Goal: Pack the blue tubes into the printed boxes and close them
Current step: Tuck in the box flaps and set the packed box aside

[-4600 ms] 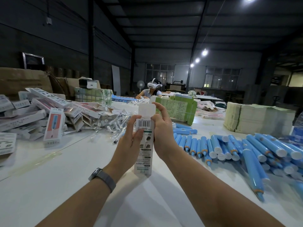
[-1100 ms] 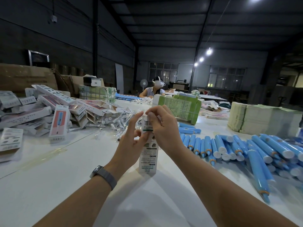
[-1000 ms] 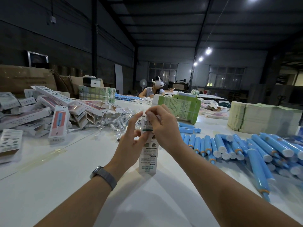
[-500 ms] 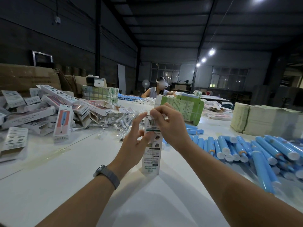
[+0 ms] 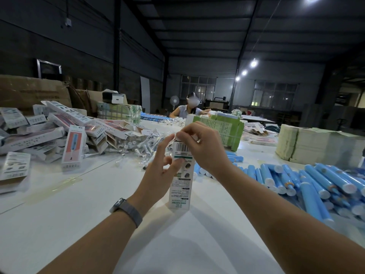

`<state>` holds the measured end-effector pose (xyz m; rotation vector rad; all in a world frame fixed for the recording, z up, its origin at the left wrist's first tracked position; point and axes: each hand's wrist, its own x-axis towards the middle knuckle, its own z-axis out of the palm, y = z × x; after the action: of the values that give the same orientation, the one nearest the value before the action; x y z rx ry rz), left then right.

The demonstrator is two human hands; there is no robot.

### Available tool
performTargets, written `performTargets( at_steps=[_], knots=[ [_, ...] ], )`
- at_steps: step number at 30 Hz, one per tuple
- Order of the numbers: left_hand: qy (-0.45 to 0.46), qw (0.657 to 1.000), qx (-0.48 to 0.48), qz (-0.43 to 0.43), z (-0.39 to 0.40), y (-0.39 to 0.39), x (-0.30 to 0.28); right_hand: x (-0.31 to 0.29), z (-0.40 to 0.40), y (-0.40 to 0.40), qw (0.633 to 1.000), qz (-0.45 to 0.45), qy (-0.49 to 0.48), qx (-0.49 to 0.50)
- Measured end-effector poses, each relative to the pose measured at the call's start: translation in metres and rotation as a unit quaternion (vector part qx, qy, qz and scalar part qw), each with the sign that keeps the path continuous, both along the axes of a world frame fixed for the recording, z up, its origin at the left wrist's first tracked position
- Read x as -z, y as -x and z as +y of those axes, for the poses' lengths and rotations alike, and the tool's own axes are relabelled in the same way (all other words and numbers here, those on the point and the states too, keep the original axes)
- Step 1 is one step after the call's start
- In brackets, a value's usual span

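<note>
closing the top flap on an upright box

your printed box (image 5: 180, 176) stands upright on the white table (image 5: 69, 214), near centre, bottom end on the surface so the table takes the push while you work the top. your left hand (image 5: 161, 173) holds it from the left: thumb curled onto the printed face, fingers reaching up by the top edge, likely just to steady it. your right hand (image 5: 201, 147) is curled over the top end, fingertips pinching at the flap above the barcode. the flap looks nearly down; can't tell if it is fully tucked, since your fingers hide the seam. can't see inside either, so whether a tube is in there is a guess.

the loose blue tubes (image 5: 308, 180) lie in a heap to the right, within easy reach of the right hand for the next pick. the pile of boxes (image 5: 59, 133) is far left, some lying flat, one standing. a green bundle (image 5: 223, 131) sits just behind your hands, and a stack of flat sheets (image 5: 316, 145) far right. another person (image 5: 190, 108) works at the far end.

step in hand: finishing the closure. next is probably setting this box aside to the left.
</note>
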<state>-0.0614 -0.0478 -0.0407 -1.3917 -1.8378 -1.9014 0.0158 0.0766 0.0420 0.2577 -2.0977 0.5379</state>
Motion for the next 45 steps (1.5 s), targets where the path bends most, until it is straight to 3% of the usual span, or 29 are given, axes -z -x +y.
performTargets(
  at_steps=[3,8,15,19,25,31,39,45],
  knots=[
    [-0.003,1.0,0.005,0.004,0.0,0.0,0.0,-0.006,0.002,-0.002,0.998,-0.01,-0.05,0.021],
    [0.002,1.0,-0.007,0.008,0.0,0.0,0.0,-0.005,-0.001,-0.004,0.999,-0.011,-0.044,0.031],
    [0.024,0.999,-0.02,0.0,-0.002,0.001,-0.002,-0.02,0.001,-0.009,0.976,0.002,-0.21,0.064],
    [0.028,0.999,-0.013,0.009,-0.001,0.0,-0.003,-0.026,0.006,-0.011,0.968,0.008,-0.245,0.059],
    [0.087,0.996,-0.017,0.02,0.006,-0.008,0.001,-0.024,0.004,-0.008,0.968,-0.003,-0.243,0.054],
    [0.094,0.994,-0.05,0.035,0.013,-0.009,0.007,-0.035,0.004,-0.008,0.968,-0.066,-0.239,0.047],
    [0.121,0.987,-0.094,0.051,0.013,-0.013,0.009,-0.036,-0.002,-0.01,0.966,-0.085,-0.238,0.051],
    [0.107,0.988,-0.104,0.047,0.015,-0.012,0.012,-0.03,-0.001,-0.012,0.986,-0.137,-0.093,0.003]
  ],
)
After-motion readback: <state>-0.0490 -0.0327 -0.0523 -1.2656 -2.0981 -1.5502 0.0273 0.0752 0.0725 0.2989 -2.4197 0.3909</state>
